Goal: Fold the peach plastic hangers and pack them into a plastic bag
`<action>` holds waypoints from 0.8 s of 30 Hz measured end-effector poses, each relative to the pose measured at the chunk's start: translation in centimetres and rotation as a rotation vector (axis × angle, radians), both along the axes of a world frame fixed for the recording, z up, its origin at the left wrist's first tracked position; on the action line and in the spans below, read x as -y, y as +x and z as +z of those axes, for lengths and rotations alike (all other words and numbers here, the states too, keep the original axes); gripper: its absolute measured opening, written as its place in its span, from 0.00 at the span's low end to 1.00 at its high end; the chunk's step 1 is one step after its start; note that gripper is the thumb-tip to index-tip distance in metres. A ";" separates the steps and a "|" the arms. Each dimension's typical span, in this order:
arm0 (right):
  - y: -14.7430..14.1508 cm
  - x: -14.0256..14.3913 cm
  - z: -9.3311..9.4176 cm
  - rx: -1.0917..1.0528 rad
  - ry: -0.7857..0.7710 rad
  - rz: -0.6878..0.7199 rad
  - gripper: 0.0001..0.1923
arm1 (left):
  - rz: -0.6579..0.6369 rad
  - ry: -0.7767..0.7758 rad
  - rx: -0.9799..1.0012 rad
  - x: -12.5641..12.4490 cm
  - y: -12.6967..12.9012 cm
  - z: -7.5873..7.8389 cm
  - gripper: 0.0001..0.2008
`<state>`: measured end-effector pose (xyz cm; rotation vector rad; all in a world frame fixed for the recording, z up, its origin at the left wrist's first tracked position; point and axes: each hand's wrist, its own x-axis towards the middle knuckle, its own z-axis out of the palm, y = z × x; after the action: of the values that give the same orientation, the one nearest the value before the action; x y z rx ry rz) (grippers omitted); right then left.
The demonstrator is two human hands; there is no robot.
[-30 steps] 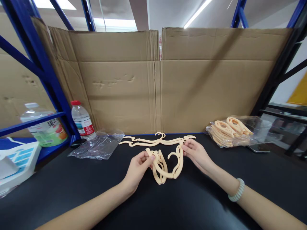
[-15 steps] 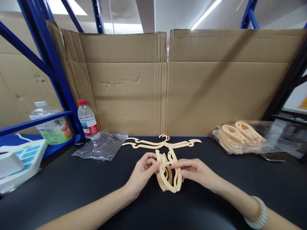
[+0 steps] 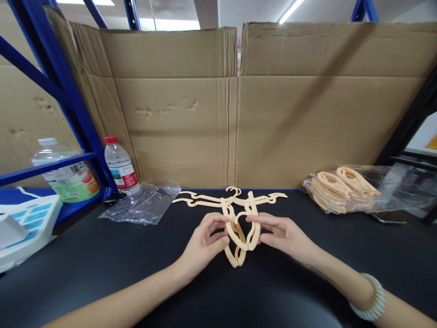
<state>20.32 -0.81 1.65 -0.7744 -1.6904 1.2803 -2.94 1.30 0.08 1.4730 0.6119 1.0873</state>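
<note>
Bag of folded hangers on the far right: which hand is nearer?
Right. The right hand sits left of the bag of folded hangers, apart from it; the left hand lies farther left, beyond the held hanger.

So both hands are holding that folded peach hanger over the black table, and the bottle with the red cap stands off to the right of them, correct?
Not quite. The head view shows the red-capped bottle on the left, by the blue rack. Both the left hand and right hand do hold the folded peach hanger over the black table.
</note>
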 end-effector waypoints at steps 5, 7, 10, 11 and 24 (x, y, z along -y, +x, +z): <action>0.0 0.1 0.2 0.045 0.051 0.044 0.23 | -0.033 0.033 -0.009 0.3 -0.1 0.3 0.12; 0.1 0.1 0.2 0.053 0.055 0.045 0.23 | -0.040 0.082 -0.020 0.4 -0.2 0.3 0.11; 0.1 0.2 0.2 0.054 0.037 0.050 0.23 | -0.051 0.171 -0.062 0.5 -0.4 0.4 0.13; 0.1 0.2 0.2 0.048 0.033 0.058 0.23 | -0.055 0.196 -0.079 0.5 -0.4 0.4 0.14; -0.3 0.9 0.1 -0.009 -0.008 0.195 0.27 | -0.140 0.108 -0.079 0.5 -0.2 0.6 0.19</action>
<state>20.03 -1.69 1.71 -0.6193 -1.7891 1.4212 -3.16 0.84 0.66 1.6334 0.5034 0.9693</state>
